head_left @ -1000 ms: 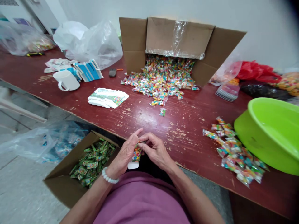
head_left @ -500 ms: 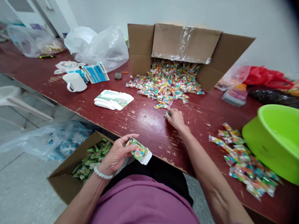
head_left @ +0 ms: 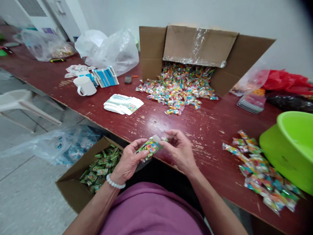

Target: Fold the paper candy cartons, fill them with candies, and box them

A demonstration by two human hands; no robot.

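Observation:
My left hand (head_left: 130,160) is closed round a small green printed box (head_left: 149,147), above the table's front edge. At the box's raised white flap is my right hand (head_left: 179,150), its thumb and fingers pinched on something small, mostly hidden. Wrapped candies (head_left: 181,86) spill from a large cardboard box (head_left: 198,44) at the back of the red table (head_left: 202,127). A stack of flat printed cartons (head_left: 123,104) lies left of them. Below the table edge, an open box (head_left: 73,186) contains many green packets (head_left: 102,166).
On the right are a green basin (head_left: 288,147) and another candy pile (head_left: 261,169). A white mug (head_left: 84,86), blue-striped cartons (head_left: 106,77) and plastic bags (head_left: 114,49) stand at the left. Beside the table are a white stool (head_left: 26,102) and a bag (head_left: 73,145) on the floor.
My right hand has come back from the tabletop near the candies to the small box's open end. My left hand has tilted the box, turning its flap upward. The view has shifted slightly.

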